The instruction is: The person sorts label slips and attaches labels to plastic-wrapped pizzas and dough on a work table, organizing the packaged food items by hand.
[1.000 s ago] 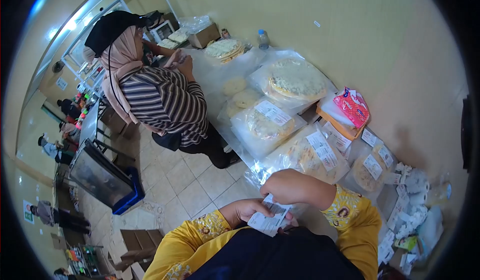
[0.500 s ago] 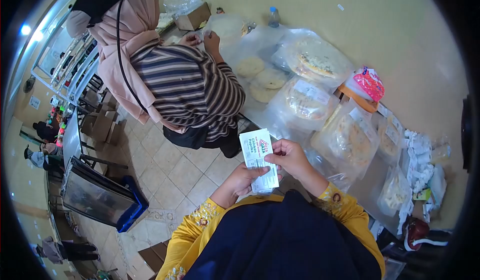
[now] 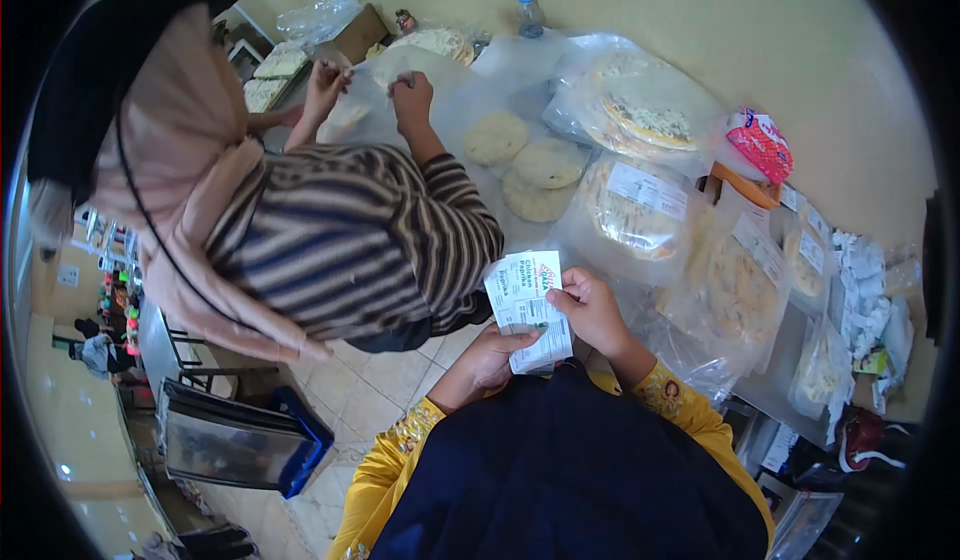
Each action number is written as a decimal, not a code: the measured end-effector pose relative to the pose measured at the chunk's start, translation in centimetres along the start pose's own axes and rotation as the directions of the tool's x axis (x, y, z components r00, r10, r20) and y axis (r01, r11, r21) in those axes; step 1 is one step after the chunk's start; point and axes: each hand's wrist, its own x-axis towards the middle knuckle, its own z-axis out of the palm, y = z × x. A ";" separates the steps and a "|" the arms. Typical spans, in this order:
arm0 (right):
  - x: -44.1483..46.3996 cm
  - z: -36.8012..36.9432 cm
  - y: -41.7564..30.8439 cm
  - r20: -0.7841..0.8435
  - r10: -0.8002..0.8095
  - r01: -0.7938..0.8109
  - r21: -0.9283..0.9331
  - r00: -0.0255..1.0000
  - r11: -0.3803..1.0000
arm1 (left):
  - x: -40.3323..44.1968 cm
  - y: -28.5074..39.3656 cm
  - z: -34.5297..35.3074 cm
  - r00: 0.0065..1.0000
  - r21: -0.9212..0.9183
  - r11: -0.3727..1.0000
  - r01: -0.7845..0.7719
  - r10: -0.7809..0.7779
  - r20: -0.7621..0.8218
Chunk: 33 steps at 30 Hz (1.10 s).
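A few printed paper labels (image 3: 524,287), reading "Chicken Paprika", are held in front of my chest. My left hand (image 3: 488,358) grips their lower left side, thumb lying over the front. At the upper right edge, my right hand (image 3: 596,312) pinches them between thumb and fingers. To the right, a bagged pizza with a label (image 3: 628,222) lies on the table, near another bagged pizza (image 3: 738,285). Farther back rests a larger bagged pizza (image 3: 640,110). Several plain flat crusts (image 3: 497,140) sit on clear plastic beyond the labels.
A co-worker in a striped top (image 3: 340,240) stands close on the left, both hands at a clear plastic bag. A capped bottle (image 3: 529,15), a pink packet (image 3: 760,147) and crumpled white paper strips (image 3: 862,285) are on the table. A blue-edged glass-fronted case (image 3: 240,435) stands lower left.
The view has shifted, and the co-worker now appears larger and nearer, with hands raised and spread apart on the plastic. My hands still hold the labels, which have shifted slightly and fanned apart.
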 end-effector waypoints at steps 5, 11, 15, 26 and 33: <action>4.7 -3.6 1.4 -0.148 -0.092 0.070 -0.147 0.985 0.987 | 3.5 2.4 -1.5 0.994 0.088 0.991 0.105 -0.103 -0.026; 7.5 -5.9 -2.1 -0.276 -0.071 0.024 -0.169 0.959 0.985 | 5.9 3.0 -7.3 0.985 0.454 0.889 0.066 0.016 -0.175; 10.3 -6.2 1.1 -0.259 -0.191 0.067 -0.421 0.947 0.904 | 5.8 4.1 -9.3 0.950 0.503 0.850 0.157 0.010 -0.313; 20.6 -6.4 4.1 -0.529 0.193 -0.423 -0.357 0.827 0.833 | 5.3 5.8 -14.8 0.995 0.640 0.765 0.071 -0.012 -0.095; 22.0 -4.1 4.2 -0.820 -0.206 -0.345 -0.434 0.534 0.832 | 4.7 8.8 -16.3 0.994 0.637 0.763 0.109 -0.074 -0.082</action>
